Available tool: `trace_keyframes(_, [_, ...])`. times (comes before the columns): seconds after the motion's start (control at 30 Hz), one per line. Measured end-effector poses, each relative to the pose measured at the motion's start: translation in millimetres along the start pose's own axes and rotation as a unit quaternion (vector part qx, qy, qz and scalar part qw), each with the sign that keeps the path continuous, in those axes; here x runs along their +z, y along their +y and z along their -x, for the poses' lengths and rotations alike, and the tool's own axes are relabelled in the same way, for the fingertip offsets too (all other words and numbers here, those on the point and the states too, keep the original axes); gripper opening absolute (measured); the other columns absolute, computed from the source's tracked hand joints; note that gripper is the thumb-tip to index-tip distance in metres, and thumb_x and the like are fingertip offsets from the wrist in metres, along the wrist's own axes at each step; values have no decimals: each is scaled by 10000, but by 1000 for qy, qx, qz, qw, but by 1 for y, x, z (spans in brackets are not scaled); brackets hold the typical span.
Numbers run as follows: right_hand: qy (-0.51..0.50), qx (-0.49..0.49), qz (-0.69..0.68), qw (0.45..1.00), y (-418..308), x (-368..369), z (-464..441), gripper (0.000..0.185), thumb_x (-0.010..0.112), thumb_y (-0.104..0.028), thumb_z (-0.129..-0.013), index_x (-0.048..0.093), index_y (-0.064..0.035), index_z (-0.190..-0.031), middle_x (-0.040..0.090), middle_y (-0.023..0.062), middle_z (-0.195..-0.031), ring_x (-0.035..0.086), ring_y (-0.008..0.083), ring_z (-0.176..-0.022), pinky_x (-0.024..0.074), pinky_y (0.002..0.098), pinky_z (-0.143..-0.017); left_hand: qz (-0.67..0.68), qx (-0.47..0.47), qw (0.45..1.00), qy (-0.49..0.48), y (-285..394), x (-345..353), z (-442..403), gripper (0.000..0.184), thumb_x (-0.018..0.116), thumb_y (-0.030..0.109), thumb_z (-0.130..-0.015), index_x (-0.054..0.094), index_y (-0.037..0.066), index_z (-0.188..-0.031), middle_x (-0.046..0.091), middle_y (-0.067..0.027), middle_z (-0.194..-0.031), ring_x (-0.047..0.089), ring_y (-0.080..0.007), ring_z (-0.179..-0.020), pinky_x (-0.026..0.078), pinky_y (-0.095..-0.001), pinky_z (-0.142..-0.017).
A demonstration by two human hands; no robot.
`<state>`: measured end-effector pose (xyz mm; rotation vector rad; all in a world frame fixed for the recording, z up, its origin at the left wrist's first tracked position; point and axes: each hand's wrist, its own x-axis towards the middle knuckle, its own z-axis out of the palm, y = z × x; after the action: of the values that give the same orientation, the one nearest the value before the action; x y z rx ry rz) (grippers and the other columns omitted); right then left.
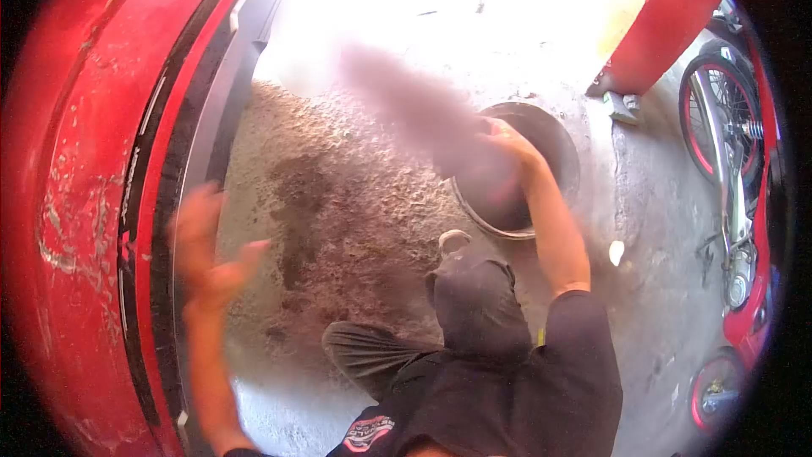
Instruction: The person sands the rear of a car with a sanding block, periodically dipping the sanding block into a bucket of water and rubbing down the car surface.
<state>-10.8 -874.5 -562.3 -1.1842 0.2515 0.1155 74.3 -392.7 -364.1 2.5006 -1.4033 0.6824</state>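
Observation:
My left hand (207, 241) is beside the dark lower trim (182, 178) of a red car (80, 169). Its thumb stands apart from the fingers, and it holds nothing I can see; motion blurs it, so I cannot tell whether it touches the trim. My right hand (514, 142) is closed on a dark, soft-looking thing (414, 106), possibly a cloth, smeared by motion. That thing stretches up and left from the hand. Below the hand is a round, rimmed object (558, 148), partly hidden by my arm and the dark thing.
The rough concrete floor (338, 195) has dark stains. A red-and-white block or post (647, 25) stands at the upper right. Further right is a red motorcycle (736, 228). A small white scrap (617, 252) lies on the floor. My bent knee (478, 296) is in front of me.

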Motion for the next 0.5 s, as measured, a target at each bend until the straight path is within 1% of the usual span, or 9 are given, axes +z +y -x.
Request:
trace_keyframes(0.03, [-29,12,-40,999,-2,8,-1,370,708,-129,-937,571,-3,-1258,688,140,-1114,725,227,-922,676,388,-672,76,9,997,-30,24,56,-16,1031,916,450,-710,426,61,-1530,423,-213,-1569,396,-388,-1444,296,-504,-1197])
trace_keyframes(0.07, [-43,-14,19,999,-10,29,10,367,705,-127,-939,570,4,-1253,691,143,-1106,730,235,-911,679,394,-670,125,11,990,-65,47,103,-26,1103,925,426,-698,352,110,-1586,335,-212,-1629,337,-397,-1490,255,-529,-1222])
trace_keyframes(0.13, [-66,15,46,997,-12,55,9,365,701,-131,-943,569,10,-1252,694,146,-1094,737,245,-884,682,395,-679,174,61,980,-78,88,168,-49,1083,908,370,-724,321,139,-1605,325,-201,-1637,339,-391,-1497,247,-539,-1235])
trace_keyframes(0.23, [-141,80,-13,987,21,58,-20,369,677,-171,-969,568,18,-1267,694,131,-1072,732,236,-871,683,373,-695,229,122,962,-88,119,218,-73,992,868,290,-772,339,127,-1595,337,-202,-1629,364,-379,-1488,272,-553,-1231])
trace_keyframes(0.27, [-171,107,-48,978,25,51,-24,395,632,-249,-1009,551,12,-1294,689,127,-1058,713,222,-911,682,367,-749,252,128,954,-95,125,224,-78,789,770,171,-860,412,114,-1561,379,-197,-1607,420,-367,-1453,335,-546,-1200])
trace_keyframes(0.33, [-80,22,61,995,30,30,-27,390,604,-284,-1028,562,4,-1287,695,133,-1047,713,219,-918,670,374,-746,278,123,947,-105,136,240,-79,673,711,125,-897,466,85,-1522,439,-199,-1565,461,-369,-1421,370,-533,-1174])
trace_keyframes(0.43, [84,-23,43,995,16,-20,-22,304,585,-314,-1034,671,-31,-1104,745,93,-1000,741,221,-861,579,329,-662,344,103,930,-83,149,275,-88,522,637,46,-915,547,15,-1428,568,-199,-1436,557,-381,-1317,448,-502,-1099])
trace_keyframes(0.47, [213,-103,181,955,18,-45,-32,265,581,-269,-1014,656,-30,-1099,752,112,-997,745,267,-849,574,374,-667,355,111,927,-56,158,286,-97,519,642,38,-902,552,7,-1412,590,-196,-1405,573,-383,-1293,464,-495,-1083])
trace_keyframes(0.5, [345,-176,410,825,14,-63,-36,235,573,-198,-983,640,-21,-1123,736,179,-976,732,341,-860,562,436,-708,340,133,929,-64,175,296,-108,549,654,19,-847,573,10,-1389,604,-187,-1386,572,-390,-1290,459,-508,-1089])
